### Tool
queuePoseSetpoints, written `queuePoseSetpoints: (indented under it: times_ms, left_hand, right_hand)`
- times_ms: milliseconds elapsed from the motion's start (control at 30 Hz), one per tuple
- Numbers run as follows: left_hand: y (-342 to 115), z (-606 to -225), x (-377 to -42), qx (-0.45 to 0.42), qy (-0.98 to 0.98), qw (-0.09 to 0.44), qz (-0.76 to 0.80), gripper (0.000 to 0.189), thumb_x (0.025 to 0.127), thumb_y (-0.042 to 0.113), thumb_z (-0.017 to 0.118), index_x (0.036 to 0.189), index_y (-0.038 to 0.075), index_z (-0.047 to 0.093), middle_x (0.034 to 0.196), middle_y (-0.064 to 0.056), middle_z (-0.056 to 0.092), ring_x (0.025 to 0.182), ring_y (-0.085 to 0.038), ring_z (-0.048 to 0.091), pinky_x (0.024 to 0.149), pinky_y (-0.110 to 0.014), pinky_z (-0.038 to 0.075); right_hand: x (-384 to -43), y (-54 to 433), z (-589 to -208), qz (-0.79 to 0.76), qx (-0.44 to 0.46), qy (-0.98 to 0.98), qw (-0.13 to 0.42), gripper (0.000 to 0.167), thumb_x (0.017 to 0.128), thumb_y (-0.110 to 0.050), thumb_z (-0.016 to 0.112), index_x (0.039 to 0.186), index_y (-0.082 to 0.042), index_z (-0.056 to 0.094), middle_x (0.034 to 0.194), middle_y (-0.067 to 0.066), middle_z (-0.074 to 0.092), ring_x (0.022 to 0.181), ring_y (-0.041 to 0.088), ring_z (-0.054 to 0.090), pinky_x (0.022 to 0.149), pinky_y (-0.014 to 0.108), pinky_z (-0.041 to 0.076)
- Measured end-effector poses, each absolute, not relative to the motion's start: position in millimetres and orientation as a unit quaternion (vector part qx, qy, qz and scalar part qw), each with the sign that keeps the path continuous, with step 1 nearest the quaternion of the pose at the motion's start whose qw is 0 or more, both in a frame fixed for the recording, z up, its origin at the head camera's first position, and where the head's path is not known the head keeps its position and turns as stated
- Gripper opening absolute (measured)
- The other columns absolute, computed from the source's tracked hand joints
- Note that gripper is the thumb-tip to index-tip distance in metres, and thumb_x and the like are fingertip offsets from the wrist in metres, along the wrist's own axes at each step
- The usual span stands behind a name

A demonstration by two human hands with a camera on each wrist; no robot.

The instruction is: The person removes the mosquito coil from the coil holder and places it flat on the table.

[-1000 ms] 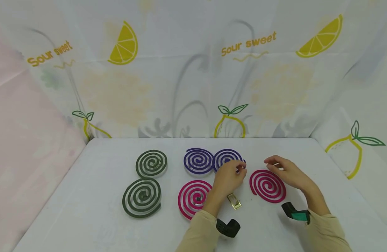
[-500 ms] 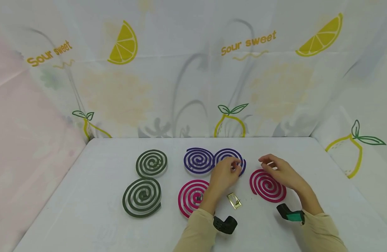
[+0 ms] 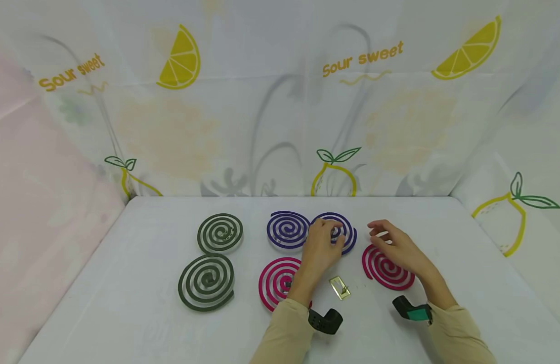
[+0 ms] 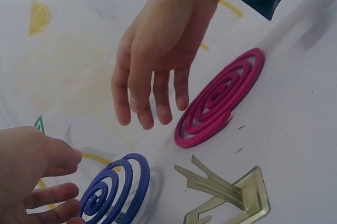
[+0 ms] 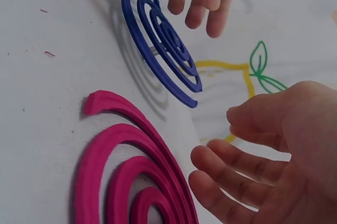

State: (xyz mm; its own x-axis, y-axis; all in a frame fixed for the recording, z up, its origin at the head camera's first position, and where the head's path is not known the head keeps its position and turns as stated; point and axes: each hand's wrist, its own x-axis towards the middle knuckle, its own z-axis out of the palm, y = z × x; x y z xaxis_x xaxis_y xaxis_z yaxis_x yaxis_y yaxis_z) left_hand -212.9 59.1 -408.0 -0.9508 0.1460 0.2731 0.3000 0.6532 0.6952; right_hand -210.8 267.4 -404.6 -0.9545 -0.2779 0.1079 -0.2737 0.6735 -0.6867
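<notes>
My left hand (image 3: 322,246) hovers over the near left side of the right-hand blue mosquito coil (image 4: 145,182), fingers loosely bent and holding nothing. That coil sits raised off the table, with a bit of metal stand showing under it in the right wrist view. My right hand (image 5: 295,150) hangs above the far edge of the right pink mosquito coil (image 5: 88,187), thumb and fingers apart with nothing between them. That pink coil lies flat on the white table. Between the hands, nearer me, lies a brass-coloured metal coil stand (image 4: 258,197) with its prongs bent up.
Another blue coil (image 3: 288,229) adjoins the first on its left. The left pink coil (image 3: 261,290), a metal stand showing at its centre, is partly hidden by my left forearm. Two green coils (image 3: 208,278) stand at the left. Small pink crumbs dot the table (image 3: 138,283).
My left hand has drawn back leftward, uncovering more of the right blue coil. My right hand has moved left over the pink coil. The coils and the loose stand keep their places.
</notes>
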Motion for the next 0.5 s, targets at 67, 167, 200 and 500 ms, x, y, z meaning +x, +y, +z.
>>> queuePoseSetpoints:
  times_ms: [67,167,200,500]
  left_hand:
    - [59.0,-407.7,-213.1,-0.121,-0.905,0.095,-0.397,0.027,0.086,0.021,0.064,0.112,0.014,0.068,0.109,-0.007,0.061,0.105,-0.023,0.057,0.083,-0.037,0.049]
    - [58.5,-408.0,-213.2,-0.119,-0.907,0.093,-0.393,0.027,0.086,0.021,0.064,0.113,0.015,0.067,0.109,-0.007,0.062,0.105,-0.023,0.057,0.083,-0.038,0.049]
    - [58.3,-408.3,-213.4,-0.12,-0.907,0.093,-0.392,0.028,0.086,0.021,0.064,0.113,0.015,0.067,0.109,-0.007,0.062,0.105,-0.023,0.058,0.084,-0.038,0.049]
    - [56.1,-410.2,-214.0,-0.121,-0.912,0.091,-0.381,0.03,0.085,0.022,0.065,0.114,0.014,0.066,0.111,-0.008,0.061,0.106,-0.025,0.057,0.088,-0.038,0.048]
  right_hand:
    - [-210.9,266.0,-405.6,-0.382,-0.147,0.912,0.004,0.036,0.094,-0.01,0.055,0.127,0.001,0.046,0.114,0.021,0.058,0.099,0.033,0.063,0.077,0.027,0.053]
    - [-211.0,263.3,-407.1,-0.393,-0.144,0.908,0.013,0.038,0.095,-0.012,0.055,0.129,0.0,0.044,0.116,0.023,0.058,0.1,0.033,0.063,0.078,0.029,0.054]
    - [-211.2,262.4,-407.6,-0.396,-0.144,0.907,0.016,0.039,0.095,-0.012,0.054,0.13,0.0,0.043,0.118,0.023,0.057,0.1,0.033,0.063,0.079,0.031,0.054]
    - [-213.1,252.6,-414.3,-0.442,-0.126,0.887,0.044,0.043,0.096,-0.012,0.051,0.135,0.002,0.036,0.126,0.03,0.052,0.097,0.032,0.064,0.073,0.029,0.056]
